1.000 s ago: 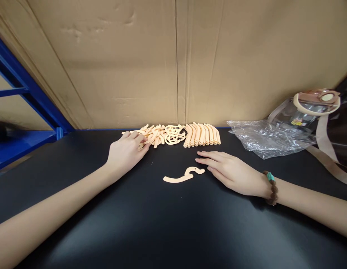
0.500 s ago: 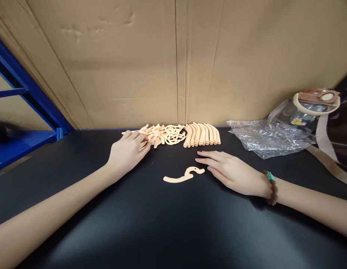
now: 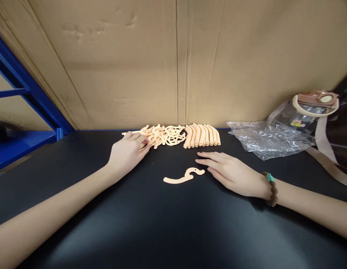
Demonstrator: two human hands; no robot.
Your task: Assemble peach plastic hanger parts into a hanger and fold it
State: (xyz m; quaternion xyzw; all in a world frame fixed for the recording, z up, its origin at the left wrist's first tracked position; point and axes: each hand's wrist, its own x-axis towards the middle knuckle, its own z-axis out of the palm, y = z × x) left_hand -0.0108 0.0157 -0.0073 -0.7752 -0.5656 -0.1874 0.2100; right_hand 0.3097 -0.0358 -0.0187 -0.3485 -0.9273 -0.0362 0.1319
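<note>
A loose heap of peach-coloured plastic hook pieces (image 3: 162, 135) lies at the back of the black table (image 3: 168, 224), against a cardboard wall. My left hand (image 3: 128, 152) rests at the heap's left end, fingertips curled on one piece. To the right of the heap stands a neat row of the same pieces (image 3: 202, 135). A single hook piece (image 3: 183, 176) lies flat in the middle. My right hand (image 3: 229, 171) lies flat beside it, fingers spread, fingertips just off its right end, holding nothing.
A crumpled clear plastic bag (image 3: 263, 138) lies at the back right. Beside it stands a clear bottle with a brown lid and strap (image 3: 310, 108). A blue metal rack frame (image 3: 19, 108) rises at the left. The cardboard wall (image 3: 173, 63) closes the back.
My left fingers have curled slightly tighter on a piece at the heap's edge. My right hand and the single hook piece have stayed put.
</note>
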